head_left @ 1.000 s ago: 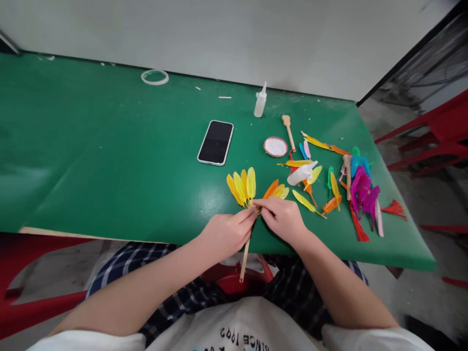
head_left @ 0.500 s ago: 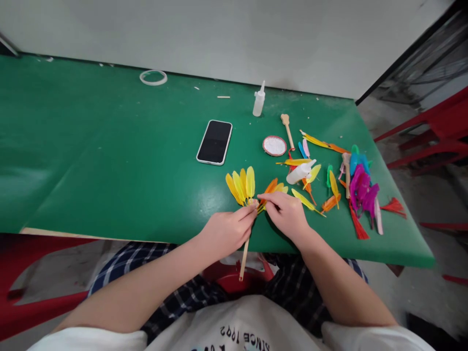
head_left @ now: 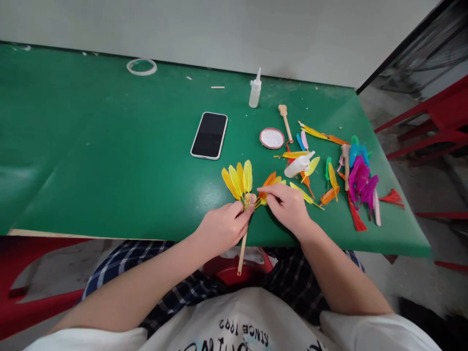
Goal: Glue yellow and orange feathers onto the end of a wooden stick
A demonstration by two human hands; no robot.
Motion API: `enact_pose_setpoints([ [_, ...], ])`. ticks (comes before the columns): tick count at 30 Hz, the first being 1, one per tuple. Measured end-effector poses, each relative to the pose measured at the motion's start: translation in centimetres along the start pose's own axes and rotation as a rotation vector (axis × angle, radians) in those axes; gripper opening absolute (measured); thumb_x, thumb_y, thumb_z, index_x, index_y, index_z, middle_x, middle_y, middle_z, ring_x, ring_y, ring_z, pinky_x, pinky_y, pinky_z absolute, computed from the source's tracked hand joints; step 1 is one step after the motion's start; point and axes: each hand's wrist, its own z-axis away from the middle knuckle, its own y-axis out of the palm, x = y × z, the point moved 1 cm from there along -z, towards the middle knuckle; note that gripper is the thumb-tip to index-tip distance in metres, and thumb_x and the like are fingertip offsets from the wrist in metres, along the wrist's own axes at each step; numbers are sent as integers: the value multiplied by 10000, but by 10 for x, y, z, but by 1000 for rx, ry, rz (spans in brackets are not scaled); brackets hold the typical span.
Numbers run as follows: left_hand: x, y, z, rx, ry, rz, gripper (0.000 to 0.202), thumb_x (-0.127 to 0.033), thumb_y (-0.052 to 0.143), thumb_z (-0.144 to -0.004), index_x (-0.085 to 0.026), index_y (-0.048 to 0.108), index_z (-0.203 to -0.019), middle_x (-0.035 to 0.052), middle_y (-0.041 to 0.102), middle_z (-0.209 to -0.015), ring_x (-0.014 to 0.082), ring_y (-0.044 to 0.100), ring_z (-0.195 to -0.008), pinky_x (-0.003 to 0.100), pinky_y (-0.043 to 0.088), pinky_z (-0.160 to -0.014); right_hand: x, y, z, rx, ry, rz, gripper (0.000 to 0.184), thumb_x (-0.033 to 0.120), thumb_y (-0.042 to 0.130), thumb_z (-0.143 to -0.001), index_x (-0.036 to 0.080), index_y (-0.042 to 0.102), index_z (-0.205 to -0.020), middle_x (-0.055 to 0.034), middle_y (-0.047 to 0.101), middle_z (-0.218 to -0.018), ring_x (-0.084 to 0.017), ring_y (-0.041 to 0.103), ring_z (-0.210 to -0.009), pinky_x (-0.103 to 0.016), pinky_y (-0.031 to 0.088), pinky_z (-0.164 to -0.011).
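Observation:
My left hand (head_left: 223,228) is closed around a thin wooden stick (head_left: 241,254) whose top carries a fan of several yellow feathers (head_left: 237,179) lying on the green table (head_left: 109,161). My right hand (head_left: 288,205) pinches orange and yellow feathers (head_left: 269,185) at their base, right beside the stick's top. Both hands meet near the table's front edge, fingers almost touching.
A black phone (head_left: 209,135) lies behind the fan. To the right are a tipped glue bottle (head_left: 298,165), a round lid with white paste (head_left: 272,138), a wooden stick (head_left: 285,122), an upright glue bottle (head_left: 255,90) and a heap of coloured feathers (head_left: 356,178). A tape ring (head_left: 141,67) lies far back. Red chairs (head_left: 431,126) stand right.
My right hand's fingers have shifted slightly right along the orange feathers, away from the left fingertips. The stick and yellow fan stay in my left hand. The camera tilted a little.

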Motion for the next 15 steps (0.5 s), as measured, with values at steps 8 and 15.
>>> enact_pose_setpoints([
  [8, -1, 4, 2, -42, 39, -81, 341, -263, 410, -881, -122, 522, -1170, -2, 503, -607, 124, 521, -539, 242, 367, -431, 4, 0, 2, 258, -176, 109, 278, 161, 410, -822, 188, 687, -838, -20, 674, -711, -119, 611, -655, -219, 408, -597],
  [15, -4, 0, 8, -155, 132, -102, 322, -212, 445, -839, -104, 563, -1119, -17, 472, -549, 112, 480, -491, 253, 360, -416, 2, 1, 3, 234, -198, 98, 269, 166, 421, -822, 203, 683, -872, -13, 674, -721, -109, 607, -654, -211, 399, -589],
])
